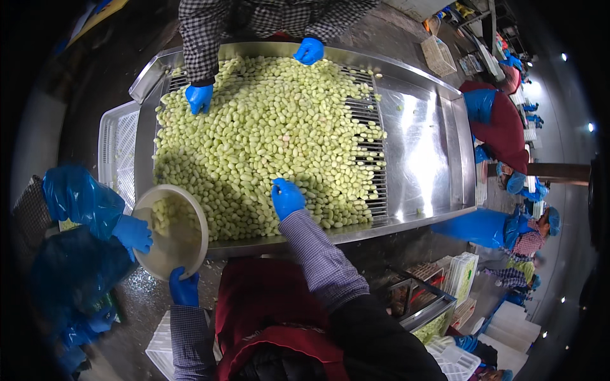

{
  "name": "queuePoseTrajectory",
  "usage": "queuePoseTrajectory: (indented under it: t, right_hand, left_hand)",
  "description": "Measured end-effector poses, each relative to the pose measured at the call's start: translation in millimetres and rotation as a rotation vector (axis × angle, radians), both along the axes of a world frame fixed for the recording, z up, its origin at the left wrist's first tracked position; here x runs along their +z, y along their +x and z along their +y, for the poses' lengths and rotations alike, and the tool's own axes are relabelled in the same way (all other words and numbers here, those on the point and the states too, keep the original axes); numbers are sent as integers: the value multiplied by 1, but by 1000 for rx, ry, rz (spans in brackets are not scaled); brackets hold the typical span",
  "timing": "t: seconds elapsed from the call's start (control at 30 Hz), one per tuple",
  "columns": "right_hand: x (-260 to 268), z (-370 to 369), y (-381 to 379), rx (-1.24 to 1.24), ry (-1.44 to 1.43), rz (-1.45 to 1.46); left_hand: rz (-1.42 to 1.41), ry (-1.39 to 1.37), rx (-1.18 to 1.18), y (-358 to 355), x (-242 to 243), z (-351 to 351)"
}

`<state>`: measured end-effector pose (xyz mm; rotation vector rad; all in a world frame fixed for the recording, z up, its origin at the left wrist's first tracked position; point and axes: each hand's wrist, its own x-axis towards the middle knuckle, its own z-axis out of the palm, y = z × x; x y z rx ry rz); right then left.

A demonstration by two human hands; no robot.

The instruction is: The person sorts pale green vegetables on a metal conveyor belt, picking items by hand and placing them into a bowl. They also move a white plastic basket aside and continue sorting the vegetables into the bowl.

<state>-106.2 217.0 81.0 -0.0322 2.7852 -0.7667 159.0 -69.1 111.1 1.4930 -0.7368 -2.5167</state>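
Note:
My left hand [184, 287], in a blue glove, grips the near rim of a whitish plastic bucket [203, 238]. The bucket is tilted at the left corner of a steel sorting table [414, 147], with some green grapes [164, 214] inside. My right hand [287, 199], also gloved, is over the near part of a broad layer of loose green grapes [267, 124]. Its fingers are curled; whether a grape is between them is hidden. A co-worker's gloved hand [133, 234] is at the bucket's left side.
Across the table, another person's gloved hands [199, 98] are at the grapes. A slatted grate [364, 109] shows under the grapes' right edge. White plastic crates stand at the left [119, 147] and below [162, 343]. A metal frame cart [424, 309] and several workers are on the right.

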Motion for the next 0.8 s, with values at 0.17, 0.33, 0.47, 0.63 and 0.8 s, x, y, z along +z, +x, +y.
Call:
queuePoseTrajectory:
  t: [0.17, 0.33, 0.47, 0.63, 0.8]
  right_hand:
    - [69, -58, 37, -30, -672, -234]
    - [92, -83, 51, 273, -728, -86]
    - [63, 13, -2, -511, -917, -282]
    - [-44, 155, -48, -852, -226, -176]
    - [-33, 125, -95, -800, -168, -314]
  left_hand:
    - [-34, -51, 32, -2, 6, 3]
    - [-65, -71, 26, -11, 18, 4]
    - [-34, -145, 23, -7, 18, 11]
    - [-24, -95, 43, -2, 0, 9]
    - [-50, -72, 30, 5, 2, 10]
